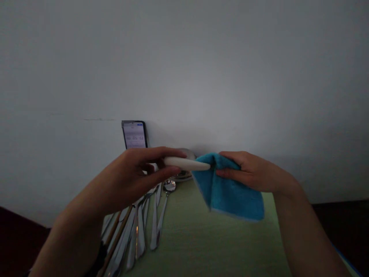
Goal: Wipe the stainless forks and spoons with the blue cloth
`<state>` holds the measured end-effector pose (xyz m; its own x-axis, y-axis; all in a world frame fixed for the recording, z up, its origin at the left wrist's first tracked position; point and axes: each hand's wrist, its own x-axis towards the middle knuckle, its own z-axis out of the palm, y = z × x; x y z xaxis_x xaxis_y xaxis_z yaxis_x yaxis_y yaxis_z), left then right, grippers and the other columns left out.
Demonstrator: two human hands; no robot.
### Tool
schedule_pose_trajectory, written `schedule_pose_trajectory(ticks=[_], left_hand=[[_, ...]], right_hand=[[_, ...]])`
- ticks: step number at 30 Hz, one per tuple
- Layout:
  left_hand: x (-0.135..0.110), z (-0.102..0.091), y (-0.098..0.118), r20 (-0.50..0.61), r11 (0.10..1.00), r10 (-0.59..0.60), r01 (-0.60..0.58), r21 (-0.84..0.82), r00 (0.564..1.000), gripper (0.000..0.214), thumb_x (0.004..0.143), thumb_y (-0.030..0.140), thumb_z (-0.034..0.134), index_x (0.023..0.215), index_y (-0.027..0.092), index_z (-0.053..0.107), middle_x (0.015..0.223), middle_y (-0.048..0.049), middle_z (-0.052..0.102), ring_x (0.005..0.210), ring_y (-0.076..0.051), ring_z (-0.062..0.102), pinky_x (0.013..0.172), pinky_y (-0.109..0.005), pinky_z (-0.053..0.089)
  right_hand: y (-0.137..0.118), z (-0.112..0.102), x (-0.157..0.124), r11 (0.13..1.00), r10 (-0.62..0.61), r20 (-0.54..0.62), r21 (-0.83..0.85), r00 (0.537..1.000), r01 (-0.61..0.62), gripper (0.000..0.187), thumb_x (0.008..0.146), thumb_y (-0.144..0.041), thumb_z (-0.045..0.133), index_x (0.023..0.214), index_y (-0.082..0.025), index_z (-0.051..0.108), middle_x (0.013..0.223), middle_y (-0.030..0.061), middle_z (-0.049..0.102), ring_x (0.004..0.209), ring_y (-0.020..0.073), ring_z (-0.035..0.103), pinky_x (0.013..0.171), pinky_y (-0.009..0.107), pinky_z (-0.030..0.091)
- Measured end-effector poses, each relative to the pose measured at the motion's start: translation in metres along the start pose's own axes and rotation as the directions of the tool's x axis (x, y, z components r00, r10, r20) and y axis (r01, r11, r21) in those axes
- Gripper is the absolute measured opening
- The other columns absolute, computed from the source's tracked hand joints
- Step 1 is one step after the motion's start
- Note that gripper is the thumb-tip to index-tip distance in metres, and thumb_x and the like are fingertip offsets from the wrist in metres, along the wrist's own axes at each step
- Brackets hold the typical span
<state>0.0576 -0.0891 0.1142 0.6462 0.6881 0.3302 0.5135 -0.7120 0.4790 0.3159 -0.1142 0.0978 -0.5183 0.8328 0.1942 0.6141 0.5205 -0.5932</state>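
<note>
Held between the thumb and fingers of my left hand [147, 165] is a smooth white object [190, 164], lying nearly level and narrowing towards the right; its kind is unclear from this angle. The fingers of my right hand [245, 169] pinch a blue cloth [227, 196], which drapes down below them. The cloth's upper left part meets the narrow end of the white object. Below and left of my hands, several metal spoons and other cutlery [140, 231] lie side by side, partly hidden by my left forearm. One round-bowled spoon [169, 186] lies at their right edge.
A phone [135, 134] with a lit screen leans against the pale wall [201, 77]. Behind my hands is a shiny metal dish [184, 177], mostly covered. Brown sticks [115, 240] lie among the cutlery on the green tabletop [201, 246].
</note>
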Motion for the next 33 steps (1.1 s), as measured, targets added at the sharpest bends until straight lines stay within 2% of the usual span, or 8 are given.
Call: schedule_pose_trajectory(ticks=[3, 6, 12, 15, 18, 24, 29, 33], left_hand=[[0.000, 0.000, -0.002, 0.008, 0.999, 0.031, -0.031, -0.011, 0.999, 0.025, 0.082, 0.031, 0.055, 0.107, 0.028, 0.057, 0.078, 0.0065, 0.065, 0.064, -0.006, 0.058, 0.056, -0.012, 0.043], [0.001, 0.004, 0.003, 0.044, 1.000, 0.000, 0.000, -0.005, 0.999, 0.026, 0.082, 0.035, 0.054, 0.107, 0.027, 0.056, 0.075, 0.0056, 0.064, 0.060, -0.007, 0.056, 0.053, -0.014, 0.042], [0.007, 0.014, 0.015, 0.227, 0.990, -0.080, 0.052, 0.128, 0.971, 0.034, 0.084, 0.046, 0.044, 0.088, 0.019, 0.064, 0.061, 0.0020, 0.058, 0.052, -0.009, 0.051, 0.049, -0.019, 0.037], [0.008, 0.012, 0.017, 0.250, 0.988, -0.088, 0.053, 0.144, 0.964, 0.036, 0.084, 0.048, 0.042, 0.085, 0.019, 0.064, 0.059, 0.0023, 0.056, 0.051, -0.009, 0.049, 0.048, -0.019, 0.035], [0.007, 0.008, 0.014, 0.302, 0.991, -0.092, 0.059, 0.119, 0.949, 0.036, 0.085, 0.047, 0.040, 0.086, 0.019, 0.063, 0.055, 0.0039, 0.051, 0.046, -0.008, 0.045, 0.043, -0.019, 0.031], [0.001, 0.004, 0.005, 0.223, 0.993, -0.078, 0.055, 0.106, 0.972, 0.027, 0.085, 0.041, 0.045, 0.085, 0.020, 0.063, 0.055, 0.0052, 0.053, 0.046, -0.007, 0.046, 0.044, -0.017, 0.032], [0.000, 0.003, 0.006, 0.194, 0.993, -0.075, 0.054, 0.109, 0.978, 0.028, 0.085, 0.040, 0.044, 0.078, 0.019, 0.062, 0.051, 0.0056, 0.050, 0.043, -0.006, 0.043, 0.040, -0.016, 0.030], [0.003, 0.005, 0.011, 0.174, 0.982, -0.105, 0.075, 0.171, 0.979, 0.033, 0.084, 0.044, 0.043, 0.074, 0.018, 0.061, 0.050, 0.0038, 0.052, 0.042, -0.007, 0.044, 0.041, -0.019, 0.029]], right_hand=[[-0.001, -0.001, 0.000, 1.000, -0.009, 0.019, -0.024, 1.000, 0.010, 0.019, 0.084, -0.035, 0.051, 0.093, -0.019, 0.057, 0.081, -0.0026, 0.060, 0.072, 0.0101, 0.053, 0.065, 0.021, 0.039], [-0.004, 0.000, 0.002, 0.997, -0.027, -0.012, -0.078, 1.000, 0.026, 0.015, 0.084, -0.032, 0.051, 0.089, -0.019, 0.057, 0.076, -0.0035, 0.058, 0.066, 0.0088, 0.051, 0.062, 0.020, 0.038], [-0.014, 0.007, 0.008, 0.988, -0.073, 0.036, -0.136, 0.997, 0.078, 0.020, 0.086, -0.035, 0.048, 0.091, -0.019, 0.059, 0.072, -0.0026, 0.060, 0.061, 0.0086, 0.053, 0.057, 0.021, 0.036], [-0.017, 0.008, 0.009, 0.992, -0.073, 0.067, -0.100, 0.995, 0.079, 0.021, 0.087, -0.035, 0.047, 0.088, -0.018, 0.059, 0.068, -0.0029, 0.060, 0.058, 0.0083, 0.053, 0.055, 0.021, 0.036], [-0.015, 0.006, 0.008, 0.997, -0.068, 0.062, -0.030, 0.996, 0.070, 0.021, 0.088, -0.034, 0.045, 0.095, -0.019, 0.058, 0.077, -0.0015, 0.062, 0.066, 0.0101, 0.056, 0.060, 0.021, 0.040], [-0.002, -0.001, -0.001, 0.996, -0.031, 0.079, 0.091, 0.996, 0.024, 0.030, 0.087, -0.035, 0.045, 0.112, -0.020, 0.055, 0.103, 0.0023, 0.063, 0.088, 0.0157, 0.059, 0.074, 0.027, 0.044], [-0.001, -0.001, -0.001, 0.996, -0.011, 0.034, 0.093, 0.999, 0.008, 0.029, 0.087, -0.036, 0.046, 0.109, -0.021, 0.056, 0.096, -0.0003, 0.064, 0.081, 0.0134, 0.059, 0.068, 0.023, 0.044], [-0.004, 0.003, 0.004, 0.999, -0.034, 0.019, 0.039, 0.999, 0.033, 0.023, 0.088, -0.031, 0.044, 0.103, -0.019, 0.057, 0.095, 0.0011, 0.063, 0.084, 0.0139, 0.057, 0.073, 0.025, 0.042]])
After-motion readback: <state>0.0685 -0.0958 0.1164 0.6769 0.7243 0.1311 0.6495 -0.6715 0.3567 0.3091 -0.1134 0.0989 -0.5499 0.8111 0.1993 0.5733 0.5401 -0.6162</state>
